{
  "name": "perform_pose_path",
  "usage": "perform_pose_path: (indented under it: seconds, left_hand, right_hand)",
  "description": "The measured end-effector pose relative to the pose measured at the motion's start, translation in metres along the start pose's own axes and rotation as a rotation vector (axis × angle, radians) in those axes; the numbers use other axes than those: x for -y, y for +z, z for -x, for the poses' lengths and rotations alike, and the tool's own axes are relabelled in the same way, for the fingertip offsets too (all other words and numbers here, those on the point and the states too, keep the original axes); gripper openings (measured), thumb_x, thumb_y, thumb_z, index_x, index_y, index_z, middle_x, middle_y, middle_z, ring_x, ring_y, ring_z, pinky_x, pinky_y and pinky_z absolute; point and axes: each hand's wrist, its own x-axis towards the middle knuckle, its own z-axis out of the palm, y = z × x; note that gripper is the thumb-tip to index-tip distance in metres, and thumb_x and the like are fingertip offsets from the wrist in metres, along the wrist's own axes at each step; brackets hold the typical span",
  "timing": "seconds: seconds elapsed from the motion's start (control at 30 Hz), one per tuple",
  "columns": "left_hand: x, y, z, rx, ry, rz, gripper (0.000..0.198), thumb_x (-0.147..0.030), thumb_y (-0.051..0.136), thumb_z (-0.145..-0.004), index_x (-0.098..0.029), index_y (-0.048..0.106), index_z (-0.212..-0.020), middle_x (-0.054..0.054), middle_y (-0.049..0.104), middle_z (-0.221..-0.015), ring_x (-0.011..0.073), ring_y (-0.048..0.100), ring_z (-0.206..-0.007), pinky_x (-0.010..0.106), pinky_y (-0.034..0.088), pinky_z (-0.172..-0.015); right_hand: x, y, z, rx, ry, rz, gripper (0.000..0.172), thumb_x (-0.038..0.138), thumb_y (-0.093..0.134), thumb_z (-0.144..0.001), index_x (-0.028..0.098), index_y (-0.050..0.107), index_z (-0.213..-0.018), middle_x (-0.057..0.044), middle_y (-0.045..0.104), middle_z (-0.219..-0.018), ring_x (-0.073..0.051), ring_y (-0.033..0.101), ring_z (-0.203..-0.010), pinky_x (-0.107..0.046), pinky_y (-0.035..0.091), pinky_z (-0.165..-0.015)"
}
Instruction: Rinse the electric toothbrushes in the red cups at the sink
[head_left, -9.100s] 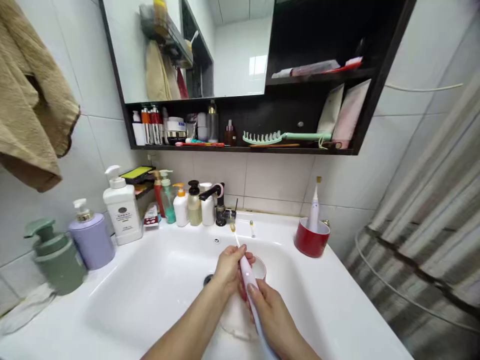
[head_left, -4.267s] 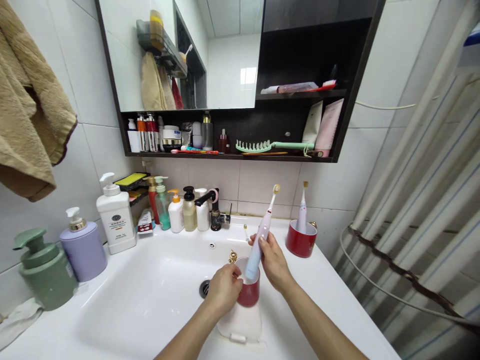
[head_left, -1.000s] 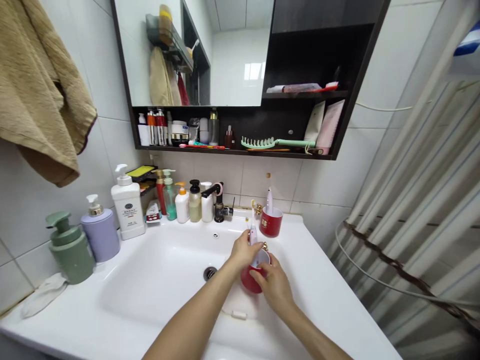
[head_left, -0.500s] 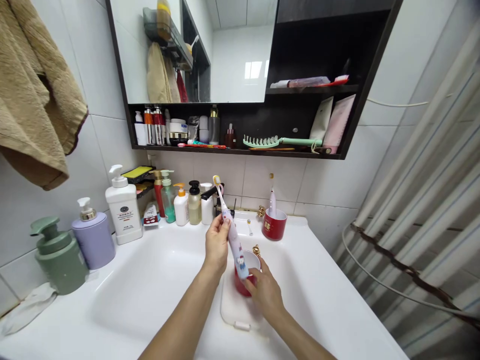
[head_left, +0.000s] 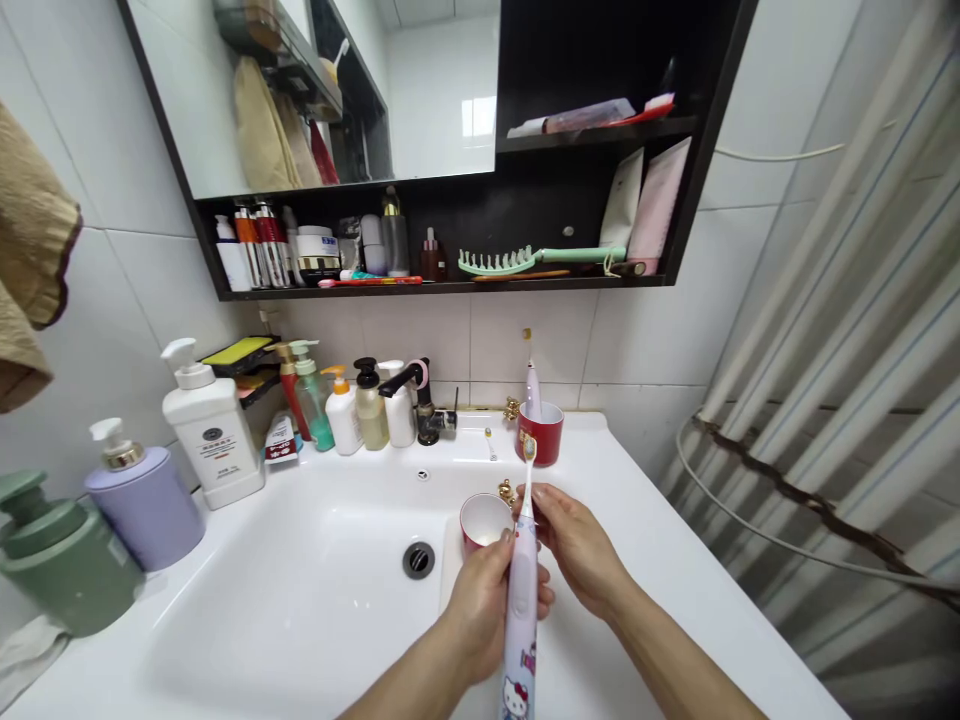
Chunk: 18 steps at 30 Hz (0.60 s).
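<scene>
My left hand [head_left: 480,605] is wrapped round the pale pink handle of an electric toothbrush [head_left: 523,590] with a cartoon cat print near its lower end. The brush stands nearly upright, its bristle head at the top. My right hand [head_left: 581,545] is closed at the neck, just above the handle, with fingertips partly behind it. Just left of the brush, a red cup with a white inside [head_left: 484,520] stands at the right side of the sink [head_left: 300,590]. My left hand covers part of this cup.
Another red cup [head_left: 551,440] holds a second electric toothbrush [head_left: 533,390] at the back. A black faucet [head_left: 426,405] and several pump bottles [head_left: 371,405] line the rear edge. Larger bottles [head_left: 214,430] stand at left. A mirror cabinet [head_left: 450,287] hangs above.
The toothbrush has come nearer and turned more upright, its head shifting right and down. My right hand has moved from the handle's bottom end up to the neck. The view has shifted right.
</scene>
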Motion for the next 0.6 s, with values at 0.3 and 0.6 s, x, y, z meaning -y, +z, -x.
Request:
perform_pose_path:
  seconds: [0.3, 0.6]
  left_hand:
    - [0.0045, -0.0009, -0.0001, 0.066, -0.127, -0.154, 0.041, -0.051, 0.034, -0.064, -0.011, 0.045, -0.069, 0.0, 0.045, -0.047, 0.0073, 0.041, -0.037, 0.021, 0.028, -0.042]
    - [0.0047, -0.0003, -0.001, 0.059, -0.052, -0.318, 0.042, -0.054, 0.031, -0.063, -0.014, 0.042, -0.066, -0.001, 0.044, -0.047, 0.0058, 0.037, -0.034, 0.02, 0.026, -0.037]
  right_hand:
    - [0.0049, 0.0005, 0.0022, -0.009, 0.036, -0.173, 0.02, 0.035, 0.04, -0.069, 0.016, 0.047, -0.069, 0.002, 0.047, -0.053, -0.008, 0.045, -0.046, -0.018, 0.028, -0.035]
    - [0.0009, 0.0034, 0.0012, -0.107, 0.015, -0.292, 0.015, 0.032, 0.043, -0.068, 0.017, 0.046, -0.067, 0.003, 0.049, -0.052, -0.009, 0.049, -0.049, -0.019, 0.033, -0.04]
